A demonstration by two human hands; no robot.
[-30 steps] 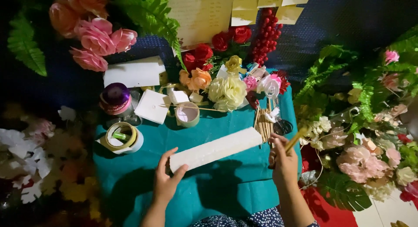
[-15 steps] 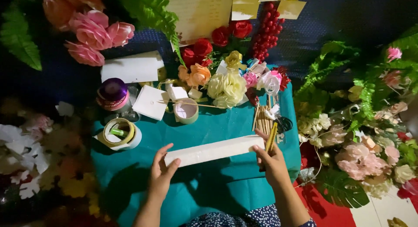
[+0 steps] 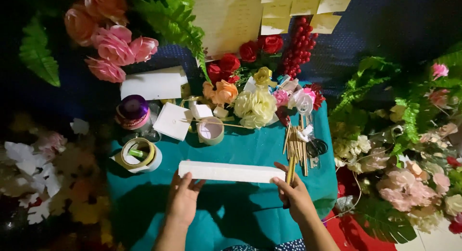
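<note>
A long white foam block (image 3: 231, 171) lies flat across the teal cloth (image 3: 250, 145). My left hand (image 3: 184, 198) touches its left end with spread fingers. My right hand (image 3: 294, 195) rests against its right end and grips a thin wooden stick (image 3: 290, 170) that points up from the fist. A bundle of similar sticks (image 3: 297, 145) lies just beyond my right hand, beside black scissors (image 3: 317, 147).
Rolls of tape (image 3: 138, 154), a purple ribbon spool (image 3: 133, 111), a small round roll (image 3: 211, 130) and white cards (image 3: 172, 120) sit at the back left. Artificial flowers (image 3: 255, 106) line the back; more flowers and green fern leaves (image 3: 399, 150) crowd both sides.
The foam block has turned from slanted to level and come closer to me. My right hand has shifted left along with the stick, and my left hand has slid to the block's left end.
</note>
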